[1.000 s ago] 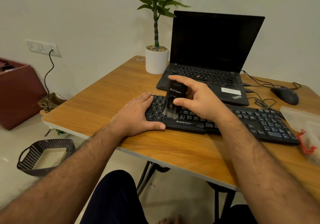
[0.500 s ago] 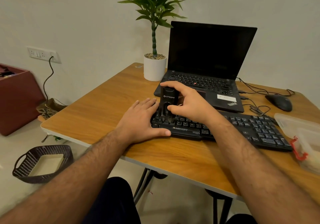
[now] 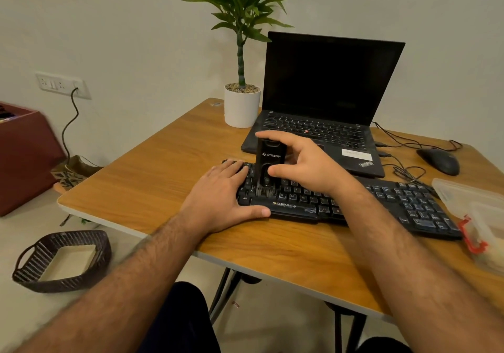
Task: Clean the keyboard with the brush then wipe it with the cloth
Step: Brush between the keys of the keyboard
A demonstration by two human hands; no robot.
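While left hand (image 3: 223, 197) steadies keyboard (image 3: 387, 202), brush (image 3: 268, 168) (seemingly touching) hides keys.

One wooden table (image 3: 152, 189) carries one black Zebronics keyboard (image 3: 403, 202), one open ThinkPad laptop (image 3: 327, 85), one black mouse (image 3: 440, 160), one potted plant (image 3: 241, 107), one black Striff brush (image 3: 268, 167) and one clear plastic container (image 3: 474, 216) with a red clasp. Two bare hands are in view, the left hand (image 3: 221, 200) and the right hand (image 3: 305, 162). On the floor sits one woven basket (image 3: 62, 261), and the wall has one socket plate (image 3: 61, 84)
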